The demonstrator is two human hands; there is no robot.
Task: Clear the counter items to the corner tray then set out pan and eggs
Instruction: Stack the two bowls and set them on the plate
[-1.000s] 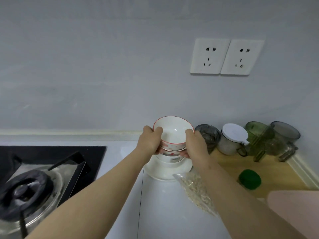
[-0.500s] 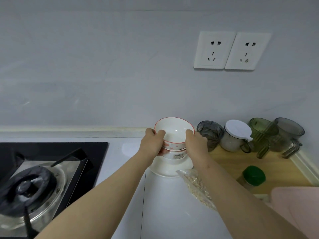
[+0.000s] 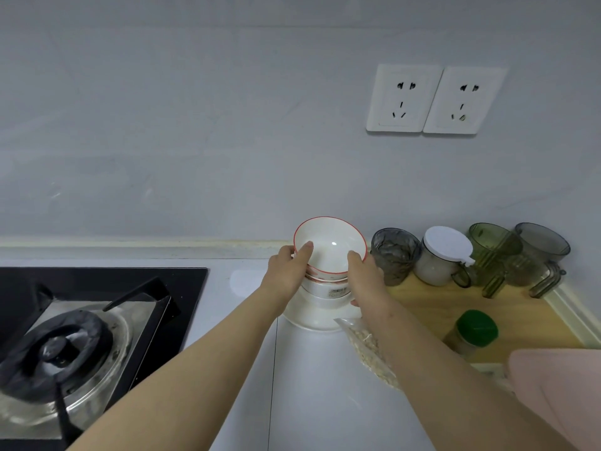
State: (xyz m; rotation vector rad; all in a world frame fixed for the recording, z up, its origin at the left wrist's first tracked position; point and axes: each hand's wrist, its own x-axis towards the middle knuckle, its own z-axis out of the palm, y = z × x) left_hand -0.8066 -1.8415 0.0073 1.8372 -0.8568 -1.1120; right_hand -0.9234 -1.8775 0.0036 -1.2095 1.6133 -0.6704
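A stack of bowls is gripped between both sets of fingers. The left hand is curled on its left wall, thumb over the rim, and the right hand is curled opposite. The wooden tray lies just right of the right fingers.

A single head-worn camera looks forward and down from close above the counter, facing the grey wall behind it. The stove fills the lower left, the wooden tray the right side.
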